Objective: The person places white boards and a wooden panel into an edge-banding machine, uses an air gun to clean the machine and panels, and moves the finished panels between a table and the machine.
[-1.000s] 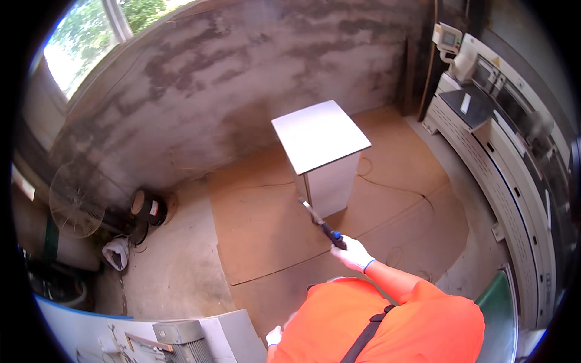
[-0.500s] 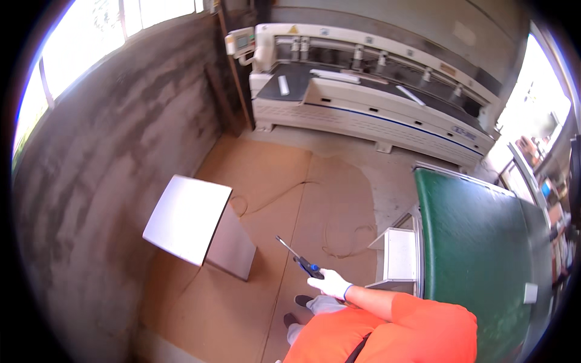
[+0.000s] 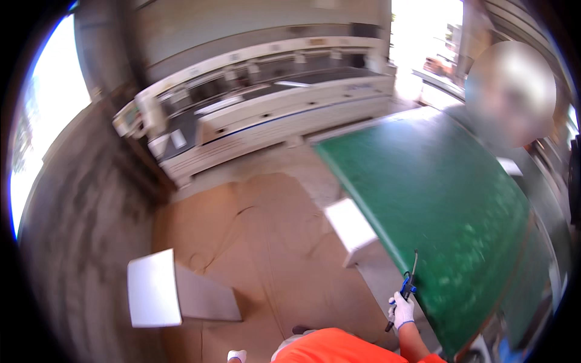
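My right hand [image 3: 402, 310], in a white glove, is wrapped round a black and blue air blow gun [image 3: 408, 287]. Its thin metal nozzle points up and away, over the near left edge of a green-topped table [image 3: 423, 181]. My left hand [image 3: 237, 356], also white-gloved, just shows at the lower edge; its fingers cannot be made out. Left of it, a white panel piece [image 3: 154, 289] stands on the brown floor sheet [image 3: 272, 254], a flat face up with a side panel below it.
A long white machine [image 3: 272, 115] runs along the back. A white box-like piece [image 3: 351, 224] sits beside the table's left edge. A thin hose [image 3: 221, 248] lies across the floor sheet. At the right stands another person [image 3: 511, 97], blurred. A rough wall [image 3: 91, 230] bounds the left.
My view has swung to the right. My right hand has carried the air blow gun from above the floor sheet to the green table's edge. My left hand has come into sight.
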